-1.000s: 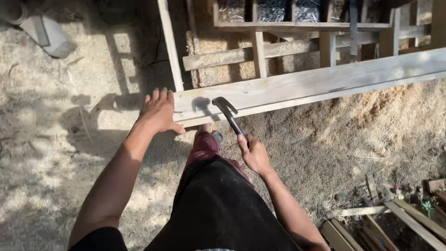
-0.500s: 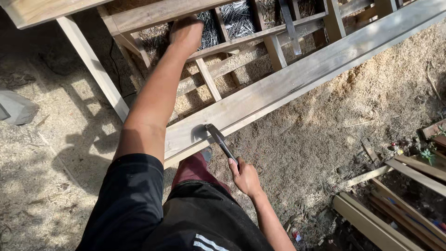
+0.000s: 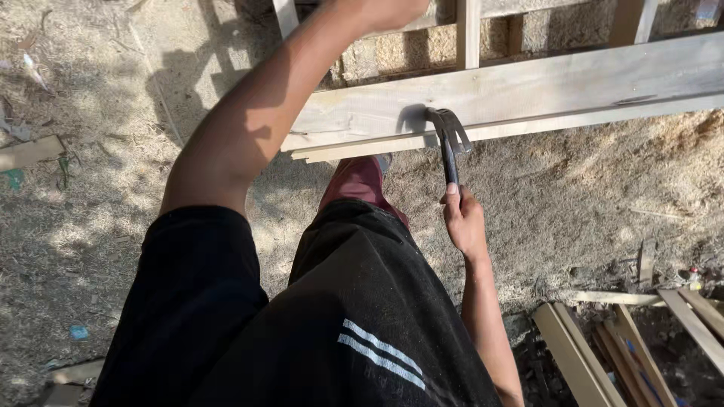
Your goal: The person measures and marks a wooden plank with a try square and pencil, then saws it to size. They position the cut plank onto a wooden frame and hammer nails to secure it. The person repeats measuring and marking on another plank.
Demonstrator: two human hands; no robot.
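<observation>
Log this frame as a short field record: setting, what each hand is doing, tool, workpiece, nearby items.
setting: outdoors, sawdust-covered ground, sunlit
right hand: grips the handle of a claw hammer, head resting against the plank
left hand: raised to the top edge of the view, mostly cut off; contact cannot be told
workpiece: long pale wooden plank with a thinner strip under its lower edge, part of a slatted wooden frame
foot: dark red shoe below the plank
nearby: loose wood offcuts at lower right
</observation>
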